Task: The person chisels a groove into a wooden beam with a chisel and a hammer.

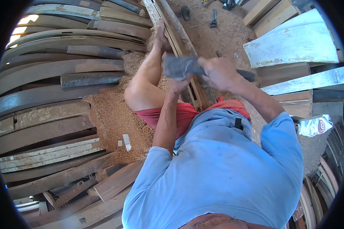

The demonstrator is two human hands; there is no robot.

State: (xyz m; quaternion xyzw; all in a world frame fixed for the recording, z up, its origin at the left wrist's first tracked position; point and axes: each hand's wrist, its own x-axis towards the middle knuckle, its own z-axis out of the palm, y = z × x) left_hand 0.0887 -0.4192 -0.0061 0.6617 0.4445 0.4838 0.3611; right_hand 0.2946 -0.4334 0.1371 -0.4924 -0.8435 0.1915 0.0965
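Observation:
My right hand is wrapped round the handle of a dark, blurred mallet; the handle's end sticks out past my wrist. The mallet's blocky head hangs directly over my left hand and covers much of it. My left fingers look closed, but what they hold is hidden. Both hands are above long, narrow wooden planks that run from between my legs toward the far side. My bare left foot presses against the side of these planks.
Stacked timber beams fill the left side. Sawdust and shavings cover the ground by my left knee. A dark tool and a dark cylindrical piece lie far ahead. White-painted boards and a shiny wrapper are at the right.

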